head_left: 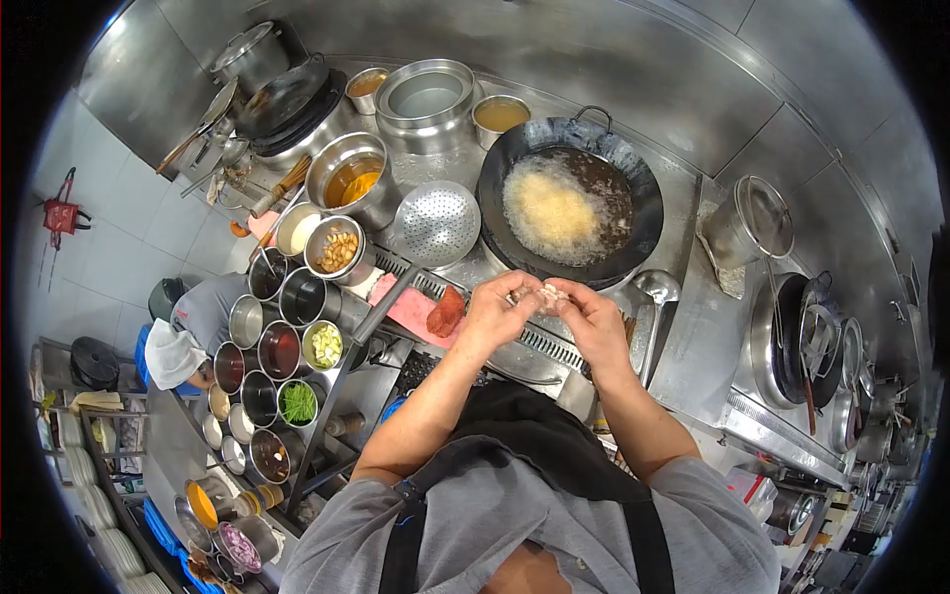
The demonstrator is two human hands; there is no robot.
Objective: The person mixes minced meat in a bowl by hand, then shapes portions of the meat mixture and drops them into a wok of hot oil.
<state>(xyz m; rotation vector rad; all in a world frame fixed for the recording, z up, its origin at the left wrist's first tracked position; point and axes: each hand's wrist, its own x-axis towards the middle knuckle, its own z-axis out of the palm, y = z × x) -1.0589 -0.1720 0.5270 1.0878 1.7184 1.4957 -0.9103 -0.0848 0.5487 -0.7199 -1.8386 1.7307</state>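
My left hand (497,311) and my right hand (594,323) meet at the near edge of a black wok (485,213). Their fingers are closed together on a pale, flour-coated lump (542,296), whose kind I cannot make out. In the wok, bubbling oil surrounds a mass of golden, foaming food (554,208). Left of the wok lies a perforated metal skimmer (437,224), its dark handle pointing toward me. A reddish-brown pad or cloth (446,313) rests beside my left wrist. Near my right hand, a metal ladle (655,287) lies on the stove.
Several metal pots stand left, including one with amber oil (352,184) and a bowl of golden pieces (336,251). Containers hold chopped green vegetables (297,403) and pale cubes (324,346). A strainer pot (752,223) stands right. Another person in a white cap (174,353) is at far left.
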